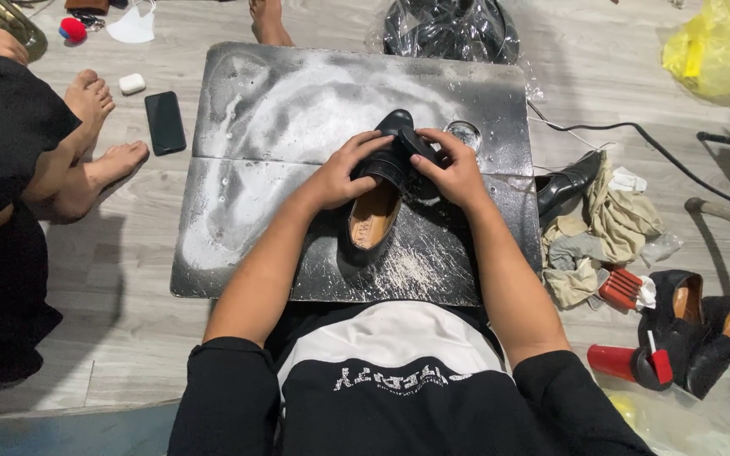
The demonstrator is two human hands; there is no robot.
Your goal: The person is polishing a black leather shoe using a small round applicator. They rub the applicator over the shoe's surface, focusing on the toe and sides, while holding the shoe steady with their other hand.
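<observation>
A black leather shoe [379, 198] with a tan lining lies on a dark, white-smeared work board [280, 127], toe pointing away from me. My left hand [344, 173] grips the left side of its upper. My right hand [452, 171] presses a small black object, perhaps a sponge or brush [420, 145], against the top of the shoe near the toe. Both forearms reach in from the bottom of the view.
A small round tin [465, 133] sits on the board by my right hand. Right of the board lie another black shoe [569, 184], rags [610, 221], a red brush [623, 289], a red can [614, 361] and two black heeled shoes [703, 325]. A phone [165, 122] and another person's bare feet [99, 127] are on the left.
</observation>
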